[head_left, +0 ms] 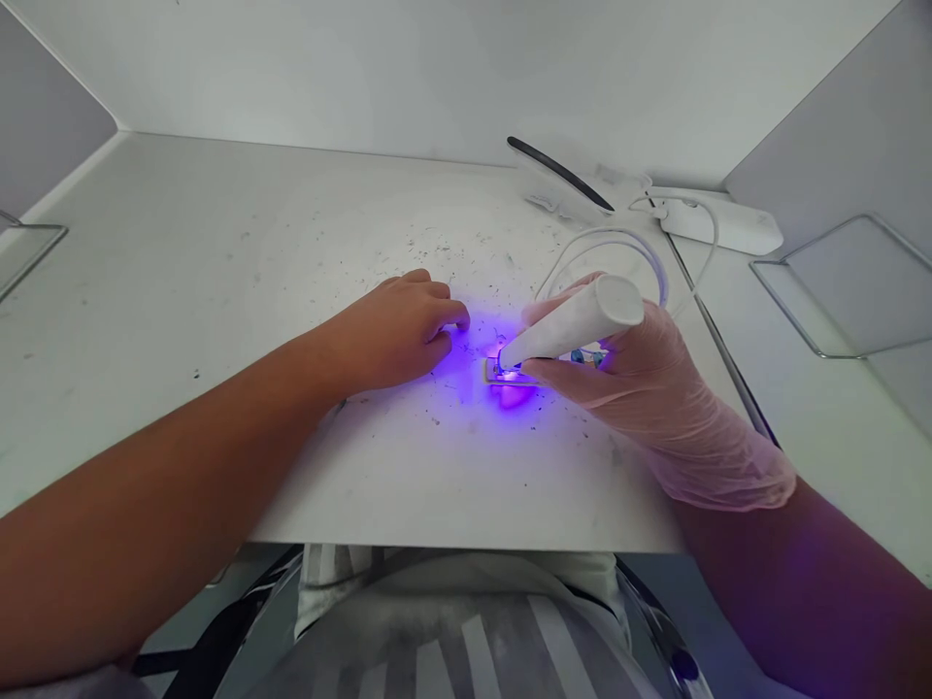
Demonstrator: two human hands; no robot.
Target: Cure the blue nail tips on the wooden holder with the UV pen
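gloved right hand grips white cylindrical lamp pen, tip slanting down-left onto small white rectangular plate | left hand loosely curled, empty, just beside plate

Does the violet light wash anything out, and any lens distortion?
Head view: violet glow from the pen tool in the right hand washes out the small piece under its tip and tints the left hand; the table is evenly lit; forearms stretch at the wide-angle edges.

No readable text or labels anywhere.
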